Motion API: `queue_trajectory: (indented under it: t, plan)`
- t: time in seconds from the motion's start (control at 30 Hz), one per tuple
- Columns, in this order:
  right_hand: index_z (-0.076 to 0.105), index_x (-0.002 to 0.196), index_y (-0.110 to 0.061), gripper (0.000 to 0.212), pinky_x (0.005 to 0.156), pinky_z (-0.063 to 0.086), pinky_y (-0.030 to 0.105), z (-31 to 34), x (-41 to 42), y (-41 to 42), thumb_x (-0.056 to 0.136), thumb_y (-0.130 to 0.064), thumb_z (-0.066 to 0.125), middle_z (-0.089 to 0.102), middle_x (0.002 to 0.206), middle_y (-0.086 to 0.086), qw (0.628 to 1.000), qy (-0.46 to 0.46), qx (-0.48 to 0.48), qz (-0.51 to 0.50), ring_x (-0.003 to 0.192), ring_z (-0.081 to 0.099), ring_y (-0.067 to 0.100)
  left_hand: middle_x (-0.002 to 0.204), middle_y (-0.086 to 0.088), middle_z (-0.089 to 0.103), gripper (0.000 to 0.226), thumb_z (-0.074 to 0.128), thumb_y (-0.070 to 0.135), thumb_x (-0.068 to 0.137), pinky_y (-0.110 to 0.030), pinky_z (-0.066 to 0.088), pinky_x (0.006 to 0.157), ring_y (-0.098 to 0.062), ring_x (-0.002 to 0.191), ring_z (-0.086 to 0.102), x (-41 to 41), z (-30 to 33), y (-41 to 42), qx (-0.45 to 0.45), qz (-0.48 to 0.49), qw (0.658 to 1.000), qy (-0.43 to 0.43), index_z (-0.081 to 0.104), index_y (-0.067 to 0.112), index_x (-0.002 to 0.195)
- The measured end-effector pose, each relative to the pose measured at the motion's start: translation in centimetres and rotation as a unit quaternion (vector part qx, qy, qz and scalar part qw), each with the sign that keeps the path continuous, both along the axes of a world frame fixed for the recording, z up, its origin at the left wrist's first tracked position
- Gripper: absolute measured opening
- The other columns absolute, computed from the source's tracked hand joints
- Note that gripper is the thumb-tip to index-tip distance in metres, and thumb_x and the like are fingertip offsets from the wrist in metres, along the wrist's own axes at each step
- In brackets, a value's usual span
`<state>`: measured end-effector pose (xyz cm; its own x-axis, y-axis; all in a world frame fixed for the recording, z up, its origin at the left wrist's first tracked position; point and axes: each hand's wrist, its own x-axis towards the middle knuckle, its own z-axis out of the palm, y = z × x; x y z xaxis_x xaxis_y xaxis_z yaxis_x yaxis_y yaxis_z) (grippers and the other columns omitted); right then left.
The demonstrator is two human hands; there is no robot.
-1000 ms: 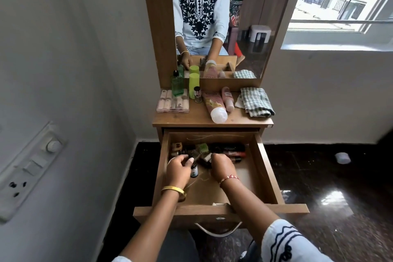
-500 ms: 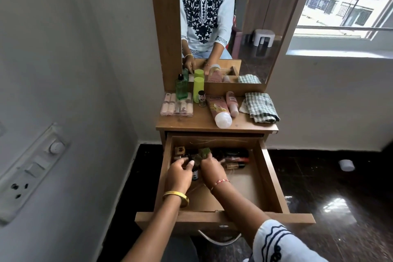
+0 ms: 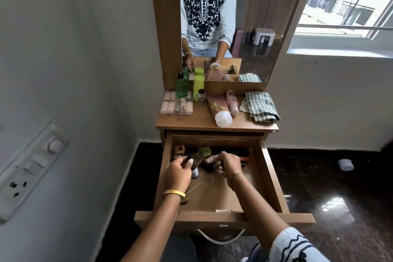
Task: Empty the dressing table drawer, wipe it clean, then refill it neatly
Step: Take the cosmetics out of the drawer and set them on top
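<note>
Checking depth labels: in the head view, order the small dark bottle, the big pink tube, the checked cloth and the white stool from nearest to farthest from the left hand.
1. Small dark bottle, in the drawer beside the left hand.
2. Big pink tube, tabletop centre.
3. Checked cloth, tabletop right.
4. White stool, in the mirror.

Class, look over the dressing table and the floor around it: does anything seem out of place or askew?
Yes: a small white object lies alone on the dark floor, right of the open drawer. On the tabletop, a large pink tube lies flat.

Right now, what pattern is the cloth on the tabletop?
The cloth is green-and-white checked, clearest in the head view.
</note>
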<state>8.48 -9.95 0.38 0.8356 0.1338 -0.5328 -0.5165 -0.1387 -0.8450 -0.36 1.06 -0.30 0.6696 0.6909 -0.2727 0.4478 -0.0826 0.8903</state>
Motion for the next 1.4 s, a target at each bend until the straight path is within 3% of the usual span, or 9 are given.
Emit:
queue_trajectory:
  t: [0.1, 0.27, 0.37, 0.47, 0.63, 0.8, 0.93, 1.17, 1.4]
  plan:
    - [0.057, 0.061, -0.013, 0.023, 0.047, 0.035, 0.021, -0.7, 0.1, 0.0, 0.083, -0.014, 0.063, 0.055, 0.062, 0.006, 0.977, -0.100, -0.157, 0.101, 0.053, 0.049, 0.016, 0.116, -0.013, 0.063, 0.035, 0.059, 0.027, 0.087, -0.046, 0.055, 0.085, -0.030, 0.104, 0.062, 0.1, 0.0, -0.1, -0.003, 0.002, 1.000, -0.004, 0.060, 0.011, 0.118]
    - [0.065, 0.096, -0.011, 0.018, 0.076, 0.047, 0.030, -1.0, -0.7, 0.5, 0.082, -0.022, 0.062, 0.068, 0.105, 0.009, 0.828, -0.269, -0.415, 0.264, 0.103, 0.061, 0.029, 0.114, -0.011, 0.064, 0.032, 0.059, 0.027, 0.087, -0.046, 0.054, 0.086, -0.030, 0.104, 0.062, 0.1, -0.2, 0.1, -0.001, 0.000, 1.000, -0.004, 0.061, 0.011, 0.115]
    - [0.063, 0.107, -0.011, 0.024, 0.081, 0.050, 0.035, -1.2, -1.1, 1.0, 0.087, -0.018, 0.052, 0.064, 0.111, 0.010, 0.720, -0.374, -0.477, 0.339, 0.106, 0.059, 0.030, 0.111, -0.014, 0.067, 0.031, 0.060, 0.028, 0.085, -0.047, 0.054, 0.084, -0.031, 0.101, 0.063, 0.3, -0.8, 0.2, 0.009, 0.000, 1.000, -0.001, 0.063, 0.012, 0.111]
    - [0.060, 0.112, -0.005, 0.028, 0.084, 0.050, 0.039, -1.6, -1.5, 1.6, 0.092, -0.007, 0.040, 0.061, 0.114, 0.014, 0.685, -0.390, -0.499, 0.361, 0.109, 0.056, 0.032, 0.112, -0.014, 0.066, 0.032, 0.060, 0.028, 0.086, -0.046, 0.054, 0.085, -0.030, 0.101, 0.063, 0.2, -0.7, 0.2, 0.009, 0.004, 1.000, -0.003, 0.062, 0.011, 0.114]
    - [0.061, 0.111, -0.005, 0.028, 0.084, 0.050, 0.039, -1.4, -1.6, 1.6, 0.092, -0.008, 0.041, 0.062, 0.116, 0.013, 0.693, -0.385, -0.497, 0.354, 0.109, 0.057, 0.031, 0.118, -0.013, 0.063, 0.034, 0.059, 0.024, 0.087, -0.045, 0.053, 0.089, -0.029, 0.105, 0.061, -0.1, 0.2, 0.0, 0.007, 0.004, 1.000, -0.020, 0.060, 0.008, 0.117]
    - [0.065, 0.101, -0.010, 0.029, 0.077, 0.050, 0.033, -0.2, -1.6, 0.8, 0.085, -0.033, 0.057, 0.066, 0.106, 0.009, 0.776, -0.364, -0.428, 0.286, 0.101, 0.061, 0.026, 0.116, -0.010, 0.064, 0.033, 0.057, 0.025, 0.088, -0.043, 0.054, 0.086, -0.028, 0.102, 0.063, -0.3, 0.7, -0.2, 0.032, 0.010, 0.999, -0.020, 0.060, 0.010, 0.117]
    - [0.064, 0.098, -0.012, 0.022, 0.068, 0.040, 0.027, 1.4, -1.7, 0.5, 0.084, -0.029, 0.059, 0.067, 0.104, 0.007, 0.826, -0.366, -0.357, 0.236, 0.100, 0.061, 0.024, 0.116, -0.014, 0.064, 0.033, 0.057, 0.023, 0.089, -0.038, 0.052, 0.089, -0.029, 0.103, 0.062, -0.5, 1.2, -0.4, 0.045, 0.016, 0.998, -0.029, 0.060, 0.008, 0.117]
    - [0.062, 0.084, -0.010, 0.019, 0.070, 0.047, 0.035, 7.5, -0.7, -0.7, 0.086, -0.029, 0.061, 0.068, 0.092, 0.012, 0.803, -0.413, -0.324, 0.283, 0.090, 0.062, 0.029, 0.121, -0.014, 0.061, 0.032, 0.057, 0.019, 0.089, -0.024, 0.040, 0.089, -0.026, 0.113, 0.056, 0.5, 5.5, 0.8, 0.104, 0.014, 0.989, -0.104, 0.060, 0.004, 0.117]
    - [0.066, 0.106, -0.015, 0.022, 0.073, 0.046, 0.030, 14.0, 5.0, 0.7, 0.086, -0.024, 0.061, 0.069, 0.096, 0.013, 0.774, -0.486, -0.326, 0.241, 0.106, 0.059, 0.034, 0.110, -0.014, 0.066, 0.030, 0.059, 0.020, 0.088, -0.026, 0.043, 0.081, -0.027, 0.102, 0.060, 5.8, 11.6, 3.4, 0.178, 0.006, 0.969, -0.171, 0.063, 0.004, 0.113]
